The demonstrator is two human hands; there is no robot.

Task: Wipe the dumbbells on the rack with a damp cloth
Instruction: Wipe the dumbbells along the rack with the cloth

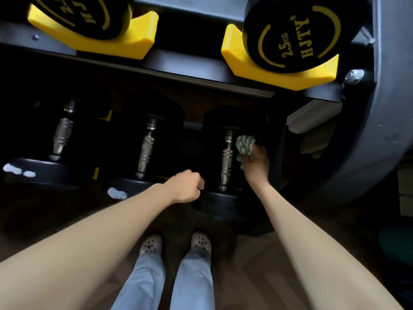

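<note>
This is a gym or home workout corner. A dark metal two-tier rack (223, 82) fills the upper frame, with bright yellow plastic cradles (143, 39) holding round black rubber dumbbells (290, 36) marked "2.5KG" at upper right. On the lower tier, mid-frame, sit more black dumbbells with ribbed steel handles (146, 148). Wooden herringbone flooring (268, 283) shows at the bottom.

You're looking down at a herringbone wood floor (257, 276), your pale clogs (150, 243) planted side by side, light blue trouser legs (143, 280) rising from them.
</note>
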